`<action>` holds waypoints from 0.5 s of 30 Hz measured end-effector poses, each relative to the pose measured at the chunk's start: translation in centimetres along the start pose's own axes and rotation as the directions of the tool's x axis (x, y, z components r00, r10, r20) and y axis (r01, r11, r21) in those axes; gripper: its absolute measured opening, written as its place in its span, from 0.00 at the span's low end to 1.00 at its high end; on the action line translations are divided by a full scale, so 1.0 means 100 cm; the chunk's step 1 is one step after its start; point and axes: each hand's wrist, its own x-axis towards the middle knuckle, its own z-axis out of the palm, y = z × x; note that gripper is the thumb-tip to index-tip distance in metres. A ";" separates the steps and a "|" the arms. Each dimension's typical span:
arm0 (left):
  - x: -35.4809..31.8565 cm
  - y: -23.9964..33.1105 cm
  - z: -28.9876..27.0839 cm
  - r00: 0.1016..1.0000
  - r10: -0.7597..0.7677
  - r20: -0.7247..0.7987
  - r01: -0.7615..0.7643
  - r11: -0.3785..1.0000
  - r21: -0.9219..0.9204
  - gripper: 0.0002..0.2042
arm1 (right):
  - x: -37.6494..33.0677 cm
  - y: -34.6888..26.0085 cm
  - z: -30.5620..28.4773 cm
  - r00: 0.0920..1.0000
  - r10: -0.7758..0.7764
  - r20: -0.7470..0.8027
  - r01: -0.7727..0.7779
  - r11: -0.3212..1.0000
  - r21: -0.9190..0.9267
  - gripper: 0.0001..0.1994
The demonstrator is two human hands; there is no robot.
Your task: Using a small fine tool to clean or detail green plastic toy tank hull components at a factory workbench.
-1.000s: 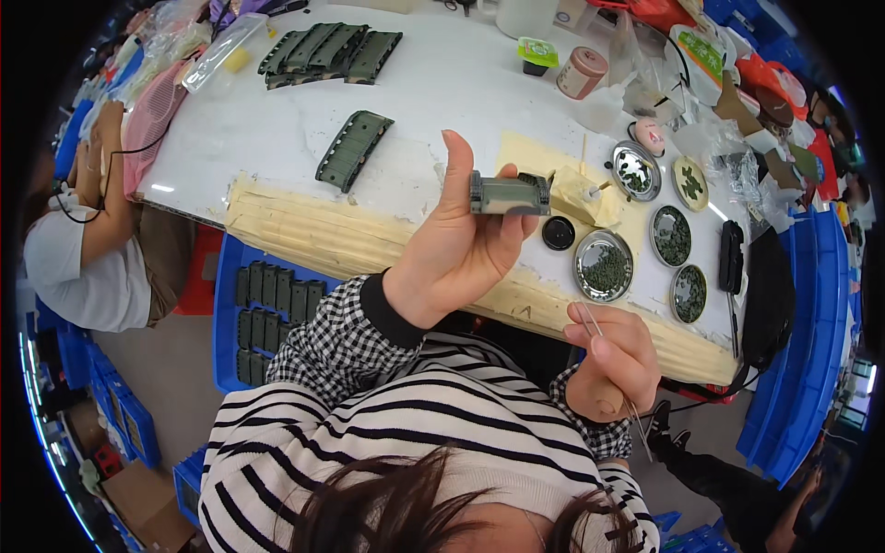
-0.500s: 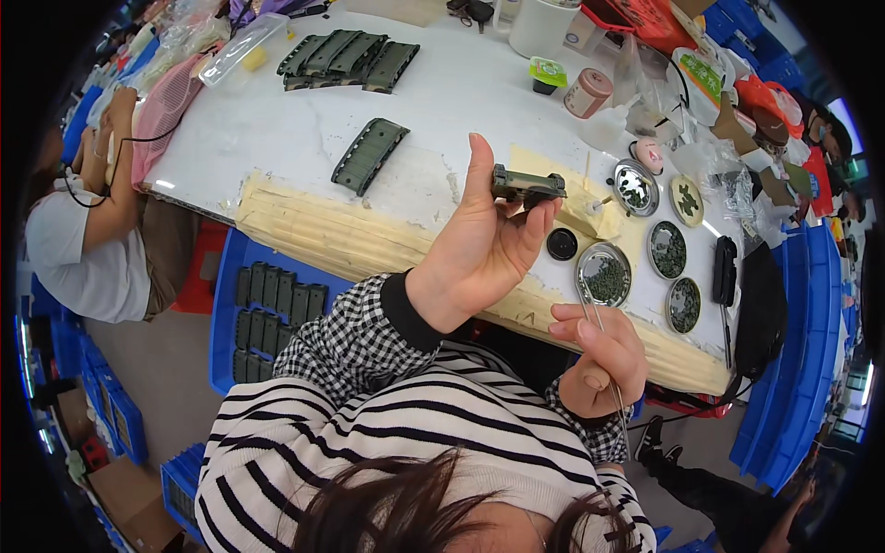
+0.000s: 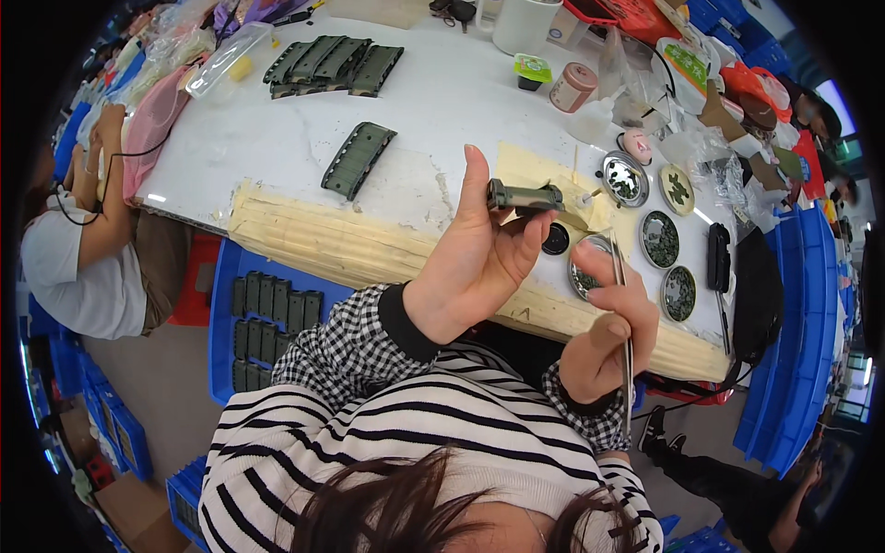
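Held a small dark green plastic part [image 3: 524, 195] up over the table edge in the left hand [image 3: 475, 263], pinched between thumb and fingertips, first finger sticking straight up; gripped thin metal tweezers [image 3: 624, 323] in the right hand [image 3: 608, 336], fingers curled shut round them, tips pointing up toward the part but not touching it; looked like the fitting step, a tiny piece being put into the green part, though too small to tell if the tweezers carried anything; probably needed a slow, steady move next, tweezers brought close to the part's end, part kept level; sat just past the hands a round tin of little bits [image 3: 590, 267], a small black cap [image 3: 555, 239], and three more round tins [image 3: 660, 238] on the white table [image 3: 442, 101]; lay further off a long green strip [image 3: 359, 158] and a pile of the same strips [image 3: 323, 64]; rested below the table a blue crate of dark pieces [image 3: 267, 313].
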 end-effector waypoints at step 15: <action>-0.037 -0.004 -0.045 0.868 -0.299 0.397 0.215 0.946 0.241 0.31 | 0.009 -0.001 -0.009 0.958 0.101 0.267 -0.167 0.957 0.237 0.25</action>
